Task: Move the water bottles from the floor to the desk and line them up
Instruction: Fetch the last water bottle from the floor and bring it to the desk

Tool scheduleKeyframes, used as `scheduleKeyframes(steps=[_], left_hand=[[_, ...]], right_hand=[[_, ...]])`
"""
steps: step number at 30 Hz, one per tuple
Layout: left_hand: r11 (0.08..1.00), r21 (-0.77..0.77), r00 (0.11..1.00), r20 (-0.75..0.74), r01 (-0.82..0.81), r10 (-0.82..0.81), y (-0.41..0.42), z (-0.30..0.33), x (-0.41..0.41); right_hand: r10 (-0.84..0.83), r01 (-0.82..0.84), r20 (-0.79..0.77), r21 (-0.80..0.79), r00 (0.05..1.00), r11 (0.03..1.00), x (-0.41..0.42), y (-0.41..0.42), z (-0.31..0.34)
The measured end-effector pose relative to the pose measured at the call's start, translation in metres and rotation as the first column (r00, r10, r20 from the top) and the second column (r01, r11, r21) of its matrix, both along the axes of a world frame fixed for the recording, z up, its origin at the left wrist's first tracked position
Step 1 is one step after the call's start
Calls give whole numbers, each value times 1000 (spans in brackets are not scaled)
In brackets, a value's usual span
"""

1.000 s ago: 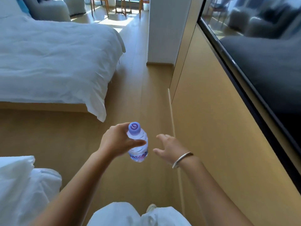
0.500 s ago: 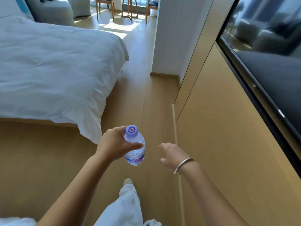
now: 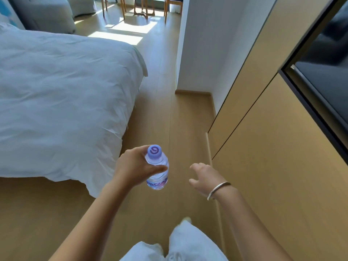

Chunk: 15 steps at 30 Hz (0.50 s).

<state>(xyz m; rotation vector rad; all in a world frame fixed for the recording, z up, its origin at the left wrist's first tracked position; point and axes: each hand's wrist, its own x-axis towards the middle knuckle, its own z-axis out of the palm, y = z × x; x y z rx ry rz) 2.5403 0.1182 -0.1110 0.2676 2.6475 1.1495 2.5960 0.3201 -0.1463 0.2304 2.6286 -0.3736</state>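
1. Water bottle [image 3: 157, 171]: small, clear, purple cap [image 3: 154, 152] and purple label; held upright in the air over the wooden floor [image 3: 150, 110], cap towards the camera, in front of the person's body.
2. Left hand [image 3: 134, 167]: grips the bottle from its left side, fingers wrapped behind it, thumb across the front just below the shoulder.
3. Right hand [image 3: 204, 178]: just right of the bottle, apart from it, holding nothing; fingers loosely spread and a little curled, pointing forward. Silver bangle [image 3: 217, 189] on the wrist.
4. Below the hands: pale trouser legs [image 3: 188, 243] and the tip of a shoe [image 3: 186, 220] on the floor.
5. Left: bed [image 3: 62, 102] with a rumpled white cover, corner hanging near the floor.
6. Right: tan wooden wall panels [image 3: 273, 166] running along the walkway, with a dark screen [image 3: 325, 87] mounted above them.
7. Far end: white wall column [image 3: 197, 44], chair legs [image 3: 143, 6] in a patch of sun, grey armchair [image 3: 45, 14] top left.
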Motion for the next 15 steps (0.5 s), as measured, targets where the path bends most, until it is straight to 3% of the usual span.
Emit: scheduleKeyframes(steps=[10,15], left_hand=[[999,16,999,11,-31,31,46,-10,-170],[997,-46,998,29,-55,57,80,3,-274]], right_hand=[[76,-76,-12,-29,997,997,-189,40,-17],[98,-99,-18,-36,995,994,-298,73,-13]])
